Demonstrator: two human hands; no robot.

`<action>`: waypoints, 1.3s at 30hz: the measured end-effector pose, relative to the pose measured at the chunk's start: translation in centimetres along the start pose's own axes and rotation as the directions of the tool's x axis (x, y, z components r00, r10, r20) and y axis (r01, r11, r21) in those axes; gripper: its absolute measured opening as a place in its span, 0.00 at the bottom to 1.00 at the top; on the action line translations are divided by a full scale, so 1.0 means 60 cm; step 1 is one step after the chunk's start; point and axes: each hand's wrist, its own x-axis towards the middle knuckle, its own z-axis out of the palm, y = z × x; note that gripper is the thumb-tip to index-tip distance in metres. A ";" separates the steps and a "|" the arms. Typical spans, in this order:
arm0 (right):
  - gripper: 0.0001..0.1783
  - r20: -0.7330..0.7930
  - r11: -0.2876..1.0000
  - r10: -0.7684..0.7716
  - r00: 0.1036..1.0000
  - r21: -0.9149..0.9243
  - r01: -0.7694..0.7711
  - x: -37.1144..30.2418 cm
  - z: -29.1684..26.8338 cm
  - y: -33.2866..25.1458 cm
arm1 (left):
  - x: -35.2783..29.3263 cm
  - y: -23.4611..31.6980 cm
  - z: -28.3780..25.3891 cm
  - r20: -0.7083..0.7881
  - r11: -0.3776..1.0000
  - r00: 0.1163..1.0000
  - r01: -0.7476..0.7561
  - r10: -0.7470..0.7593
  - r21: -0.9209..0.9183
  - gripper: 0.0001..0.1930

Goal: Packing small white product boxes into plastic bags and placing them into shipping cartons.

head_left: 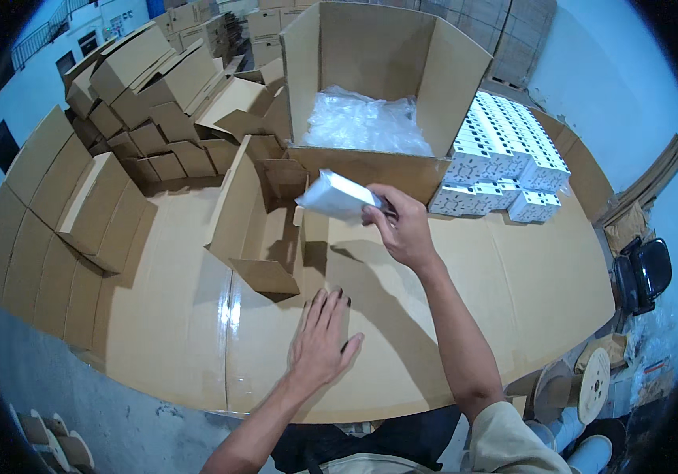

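Observation:
My right hand [402, 225] grips one end of a white, block-shaped packet [337, 195] that looks wrapped in clear plastic. The packet is held above the table, tilted, its far end pointing left toward an open cardboard box [264, 237]. That box stands on the table with its flaps up, and its inside shows only in part. Flat on the cardboard-covered table [386, 363] lies my left hand [325, 340], fingers stretched out and holding nothing, just in front of the open box.
A large open carton [382, 47] with clear plastic bags [367, 122] stands behind. Stacked white boxes [505, 154] with dark markings sit at the right. Closed brown boxes [62, 229] line the left edge; many opened cartons [157, 95] are piled at the back left.

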 end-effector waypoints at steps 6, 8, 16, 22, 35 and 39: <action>0.14 0.005 0.979 -0.045 0.999 0.200 0.043 0.091 0.094 0.003 | -0.009 0.004 -0.008 0.030 0.998 0.998 0.046 -0.047 0.033 0.35; 0.14 0.040 0.977 -0.044 0.998 0.212 0.034 0.108 0.108 0.010 | -0.008 -0.001 -0.005 0.021 1.000 0.999 0.028 -0.028 0.010 0.34; 0.16 0.107 0.965 -0.154 0.982 -0.196 0.173 0.127 0.122 0.031 | -0.008 -0.006 -0.005 -0.006 0.999 0.999 0.037 -0.037 -0.009 0.33; 0.13 0.111 0.898 -0.247 0.963 -0.348 0.271 0.135 0.147 0.028 | -0.004 -0.004 -0.005 0.000 0.999 0.999 0.042 -0.042 -0.024 0.33; 0.12 0.054 0.838 -0.329 0.943 -0.444 0.318 0.129 0.181 0.063 | -0.008 -0.005 -0.004 -0.005 0.998 0.998 0.058 -0.058 -0.031 0.32; 0.07 0.057 0.866 -0.252 0.966 -0.432 0.251 0.127 0.179 0.083 | -0.005 -0.003 -0.008 0.001 0.998 0.999 0.043 -0.043 -0.038 0.32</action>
